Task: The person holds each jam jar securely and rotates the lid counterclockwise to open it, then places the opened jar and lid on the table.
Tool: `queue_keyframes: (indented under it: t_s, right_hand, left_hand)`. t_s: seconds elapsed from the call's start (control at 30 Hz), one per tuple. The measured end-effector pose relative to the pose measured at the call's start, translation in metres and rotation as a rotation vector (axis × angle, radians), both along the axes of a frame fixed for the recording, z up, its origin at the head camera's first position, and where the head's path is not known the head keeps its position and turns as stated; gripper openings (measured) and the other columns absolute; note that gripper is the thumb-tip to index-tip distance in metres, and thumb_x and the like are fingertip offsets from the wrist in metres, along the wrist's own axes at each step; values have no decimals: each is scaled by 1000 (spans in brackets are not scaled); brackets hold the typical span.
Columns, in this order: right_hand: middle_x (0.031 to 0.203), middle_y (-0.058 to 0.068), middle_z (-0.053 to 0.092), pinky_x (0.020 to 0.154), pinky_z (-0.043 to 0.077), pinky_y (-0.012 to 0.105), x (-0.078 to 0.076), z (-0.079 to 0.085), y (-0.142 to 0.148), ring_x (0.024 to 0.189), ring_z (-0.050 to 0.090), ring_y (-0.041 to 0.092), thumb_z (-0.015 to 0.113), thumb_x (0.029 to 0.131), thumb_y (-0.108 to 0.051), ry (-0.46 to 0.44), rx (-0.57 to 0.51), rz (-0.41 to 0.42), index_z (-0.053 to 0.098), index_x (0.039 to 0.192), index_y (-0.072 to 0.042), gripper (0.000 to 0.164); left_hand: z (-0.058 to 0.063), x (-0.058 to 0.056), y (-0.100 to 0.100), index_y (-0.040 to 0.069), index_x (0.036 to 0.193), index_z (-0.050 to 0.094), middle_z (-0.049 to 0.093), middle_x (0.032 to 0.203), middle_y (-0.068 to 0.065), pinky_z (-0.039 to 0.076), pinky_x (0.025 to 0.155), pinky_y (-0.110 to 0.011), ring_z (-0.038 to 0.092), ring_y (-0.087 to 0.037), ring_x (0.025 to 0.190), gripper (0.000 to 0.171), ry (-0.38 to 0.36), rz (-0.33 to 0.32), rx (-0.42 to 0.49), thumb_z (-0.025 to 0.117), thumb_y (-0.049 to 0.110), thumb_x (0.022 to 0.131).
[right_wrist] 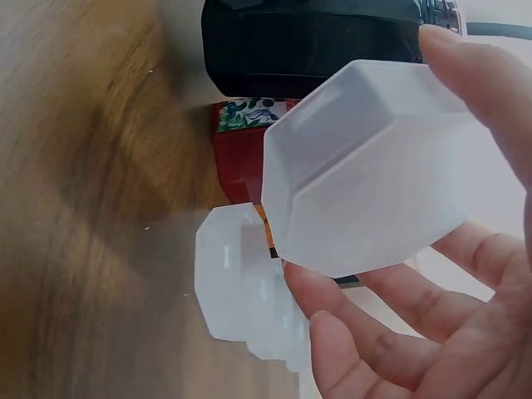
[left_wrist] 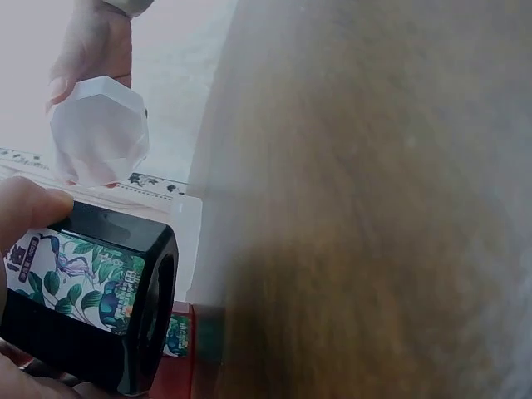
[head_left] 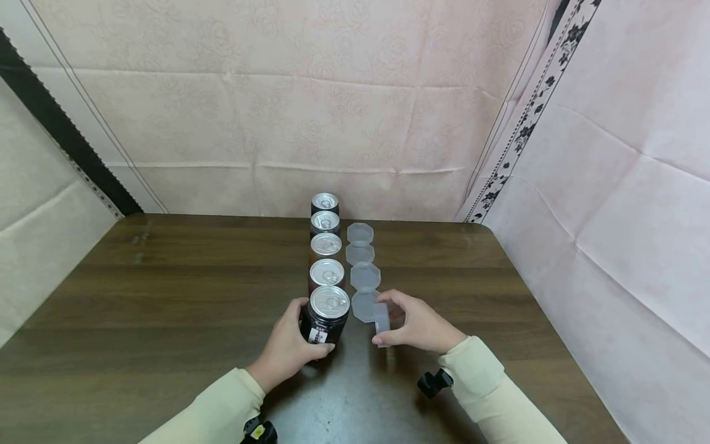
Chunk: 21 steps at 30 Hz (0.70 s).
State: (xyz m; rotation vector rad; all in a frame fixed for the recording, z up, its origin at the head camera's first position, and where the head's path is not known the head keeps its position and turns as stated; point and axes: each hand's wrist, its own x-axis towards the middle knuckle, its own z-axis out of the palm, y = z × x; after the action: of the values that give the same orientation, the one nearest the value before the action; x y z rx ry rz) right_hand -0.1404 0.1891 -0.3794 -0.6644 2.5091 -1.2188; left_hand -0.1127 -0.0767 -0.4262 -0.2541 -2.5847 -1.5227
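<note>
My left hand [head_left: 288,345] grips a black can [head_left: 327,327] with a silver pull-tab top and a leafy printed label, at the near end of a row of cans. Its recessed underside [left_wrist: 165,283] shows in the left wrist view, so it is raised or tilted off the table. Fingers and thumb of my right hand [head_left: 413,324] pinch a translucent octagonal plastic cap [right_wrist: 366,174] by its rim, turned on its side, to the right of the black can. Directly behind the black can stands a red can [right_wrist: 241,162].
More silver-topped cans [head_left: 326,245] run back towards the table's far edge. Beside them on the right lie several translucent octagonal caps [head_left: 365,277] in a line. Pale cloth walls [head_left: 333,123] surround the brown wooden table [head_left: 194,296] at the back and sides.
</note>
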Motion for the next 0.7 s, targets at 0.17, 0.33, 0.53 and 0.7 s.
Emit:
queue_keyframes:
  t_s: [0.17,0.33,0.53,0.7]
  right_hand:
    - [113,7,60,80,54,37,0,-3,2,97,60,22,79,79,-32,-21,9,-13,48,133,-7,68]
    - [115,8,58,80,52,37,0,-6,4,98,58,24,78,79,-29,-22,-10,-17,48,134,-9,65]
    - [121,7,57,85,52,43,0,-12,5,103,57,25,79,80,-32,-18,-19,-68,49,132,-10,64]
    - [115,7,60,85,52,41,1,-16,5,99,59,24,80,79,-32,-23,-46,-90,49,132,-8,65]
  left_hand:
    - [0,-2,1,-2,129,43,58,116,-15,46,91,-45,57,-27,103,85,-10,2,-8,90,15,60]
    - [-1,-3,2,-2,130,41,56,119,-17,45,93,-47,55,-29,107,86,-36,-5,1,90,14,60]
    - [-2,-4,2,-3,130,40,55,120,-17,44,95,-48,54,-30,110,88,-60,-11,11,90,14,60]
    - [-5,-4,3,-3,129,41,55,120,-18,43,95,-48,54,-30,109,87,-59,-9,11,91,15,59]
